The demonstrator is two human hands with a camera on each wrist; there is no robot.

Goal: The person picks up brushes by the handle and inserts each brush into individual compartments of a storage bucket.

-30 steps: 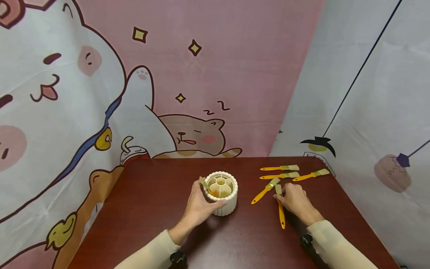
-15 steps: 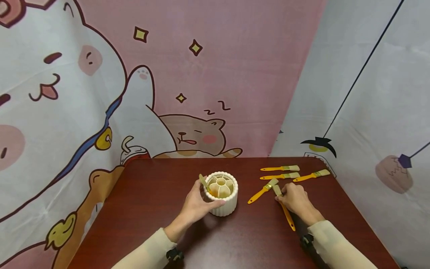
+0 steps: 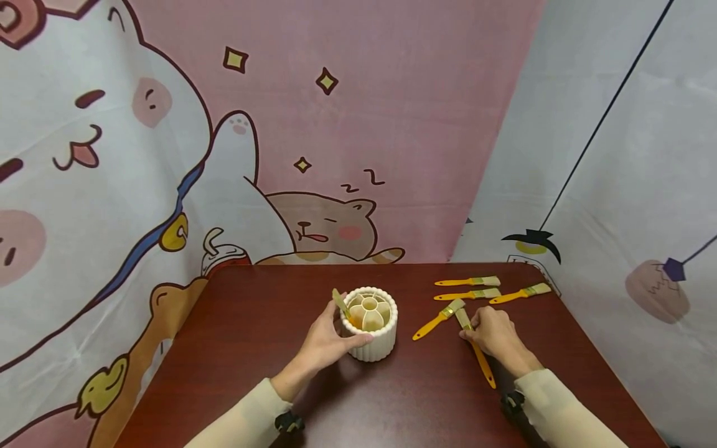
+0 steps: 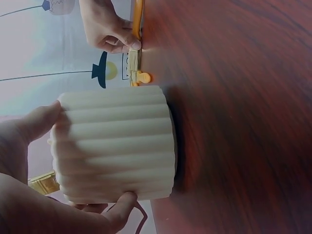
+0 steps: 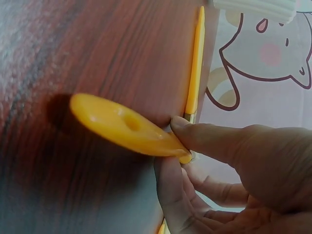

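A cream ribbed round holder (image 3: 376,346) with flower-shaped compartments stands on the table. My left hand (image 3: 327,339) grips it from the left, thumb at the front by the rim; the left wrist view shows the fingers around its ribbed wall (image 4: 117,141). One paintbrush (image 3: 339,303) leans in the holder at its left side, bristles up. On the right, my right hand (image 3: 493,333) pinches another yellow-handled paintbrush (image 3: 483,364) near its ferrule, handle pointing toward me. In the right wrist view, thumb and fingers close on its yellow handle (image 5: 126,126).
Beside the right hand lies a loose paintbrush (image 3: 439,319), its bristles close to those of the pinched one. Farther back are several more, among them an upper brush (image 3: 467,281), a lower brush (image 3: 467,294) and a slanted brush (image 3: 521,293). A printed cloth (image 3: 420,124) hangs behind the dark table (image 3: 269,298).
The pinched paintbrush has turned, its handle end swinging right and its bristles left. The neighbouring loose brush has shifted slightly left. The left hand keeps its hold on the holder.
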